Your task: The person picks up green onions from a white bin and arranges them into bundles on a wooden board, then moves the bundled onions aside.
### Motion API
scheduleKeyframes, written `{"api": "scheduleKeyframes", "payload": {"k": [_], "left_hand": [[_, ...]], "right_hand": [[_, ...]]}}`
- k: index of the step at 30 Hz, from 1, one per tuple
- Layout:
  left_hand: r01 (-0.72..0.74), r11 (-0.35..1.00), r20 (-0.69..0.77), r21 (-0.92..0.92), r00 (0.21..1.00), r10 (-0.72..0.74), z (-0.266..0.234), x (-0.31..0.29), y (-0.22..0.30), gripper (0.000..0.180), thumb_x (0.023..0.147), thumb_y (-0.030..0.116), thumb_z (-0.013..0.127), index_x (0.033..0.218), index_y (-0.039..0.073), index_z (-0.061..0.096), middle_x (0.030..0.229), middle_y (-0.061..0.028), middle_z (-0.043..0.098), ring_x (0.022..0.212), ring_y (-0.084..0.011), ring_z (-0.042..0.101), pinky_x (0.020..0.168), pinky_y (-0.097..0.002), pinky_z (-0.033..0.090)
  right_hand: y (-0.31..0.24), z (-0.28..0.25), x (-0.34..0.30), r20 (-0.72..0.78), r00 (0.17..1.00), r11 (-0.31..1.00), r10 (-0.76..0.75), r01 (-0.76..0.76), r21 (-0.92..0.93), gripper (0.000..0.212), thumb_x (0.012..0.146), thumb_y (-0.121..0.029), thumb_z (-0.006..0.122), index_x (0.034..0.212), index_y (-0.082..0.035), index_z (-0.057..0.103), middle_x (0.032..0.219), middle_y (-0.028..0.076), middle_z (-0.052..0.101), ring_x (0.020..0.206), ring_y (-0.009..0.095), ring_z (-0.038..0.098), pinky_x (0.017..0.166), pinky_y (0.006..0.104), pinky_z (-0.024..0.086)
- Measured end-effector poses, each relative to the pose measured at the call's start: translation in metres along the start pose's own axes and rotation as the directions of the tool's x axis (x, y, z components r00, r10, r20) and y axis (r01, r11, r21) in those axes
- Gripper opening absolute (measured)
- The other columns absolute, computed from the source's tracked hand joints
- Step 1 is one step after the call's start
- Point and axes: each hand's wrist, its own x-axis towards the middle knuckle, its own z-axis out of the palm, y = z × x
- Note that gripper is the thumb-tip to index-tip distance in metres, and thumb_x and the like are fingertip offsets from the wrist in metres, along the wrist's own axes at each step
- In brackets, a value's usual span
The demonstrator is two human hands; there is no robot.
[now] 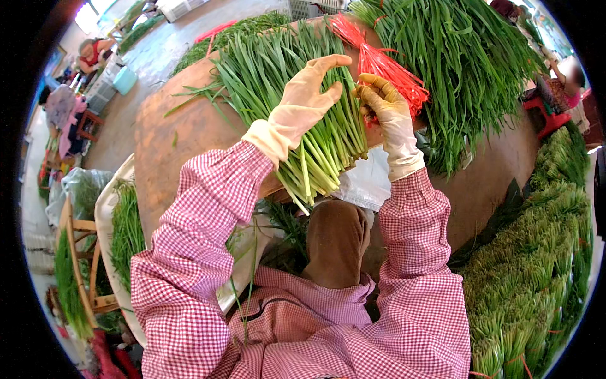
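A layer of long green garlic chives [262, 76] lies on the brown tabletop [183, 120], pale cut stems toward me. My left hand [309, 91], in a cream rubber glove, is over the chives with thumb and fingers apart and nothing between them. To its right my right hand [386, 107], gloved and stained brown at the fingertips, has thumb and fingers pinched together; whatever they may hold is too small to make out. Just behind this hand a bundle of red plastic strips [372, 54] rests on the table, between the chives and a bigger green heap [448, 57].
Many tied bunches of greens [524, 271] stand along the right side. A pale tub [107, 218] with greens is at my left, near a wooden chair [85, 252]. Several people sit farther off, one by a red stool [546, 117]. My knee [338, 243] is below the table edge.
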Motion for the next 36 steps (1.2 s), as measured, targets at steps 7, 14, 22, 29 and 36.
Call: {"api": "scheduleKeyframes", "payload": {"k": [7,14,22,29,36], "left_hand": [[-0.229,0.929,0.291,0.292,0.946,0.141,0.016,0.026,-0.028,0.039,0.077,0.006,0.054,0.116,0.007,0.048,0.113,-0.0142,0.052,0.105,-0.0272,0.05,0.092,-0.033,0.038],[-0.2,0.911,0.506,0.362,0.863,-0.012,0.007,0.027,-0.038,0.035,0.083,0.024,0.055,0.114,0.009,0.052,0.113,-0.0131,0.054,0.107,-0.0276,0.049,0.09,-0.0327,0.039],[-0.088,0.892,0.465,0.444,0.874,-0.145,0.014,0.029,-0.045,0.029,0.079,0.019,0.058,0.106,0.01,0.057,0.107,-0.0097,0.057,0.101,-0.0256,0.052,0.088,-0.032,0.039],[-0.045,0.913,0.391,0.406,0.911,-0.129,0.011,0.022,-0.046,0.027,0.081,0.025,0.056,0.103,0.009,0.058,0.1,-0.0109,0.058,0.095,-0.0269,0.054,0.083,-0.0335,0.041],[-0.197,0.86,0.474,0.47,0.878,-0.059,0.015,0.028,-0.05,0.026,0.085,0.026,0.048,0.104,0.011,0.058,0.108,-0.0089,0.056,0.104,-0.0276,0.049,0.089,-0.0345,0.038]], "right_hand": [[0.007,-0.003,-0.011,0.014,0.996,0.996,-0.086,0.086,-0.032,0.021,0.08,-0.007,0.061,0.1,-0.002,0.057,0.08,0.001,0.057,0.061,0.006,0.049,0.055,0.0161,0.04],[-0.002,-0.008,-0.05,-0.06,0.991,0.991,-0.123,0.125,0.04,0.017,0.081,-0.008,0.06,0.096,-0.001,0.058,0.08,0.004,0.06,0.069,0.01,0.056,0.065,0.0208,0.045],[0.008,-0.037,-0.097,-0.169,0.98,0.987,-0.107,0.126,0.102,0.015,0.08,-0.009,0.06,0.093,-0.001,0.058,0.081,0.007,0.061,0.072,0.017,0.06,0.07,0.0275,0.048],[-0.015,-0.052,-0.154,-0.166,0.977,0.935,-0.134,0.18,0.306,0.012,0.083,-0.005,0.055,0.093,-0.003,0.051,0.079,0.008,0.059,0.064,0.017,0.057,0.071,0.0334,0.048],[-0.04,-0.041,-0.201,0.388,0.807,0.82,-0.446,0.195,0.538,0.013,0.084,-0.013,0.052,0.093,-0.005,0.056,0.078,0.007,0.057,0.061,0.016,0.056,0.067,0.0352,0.049]]}}
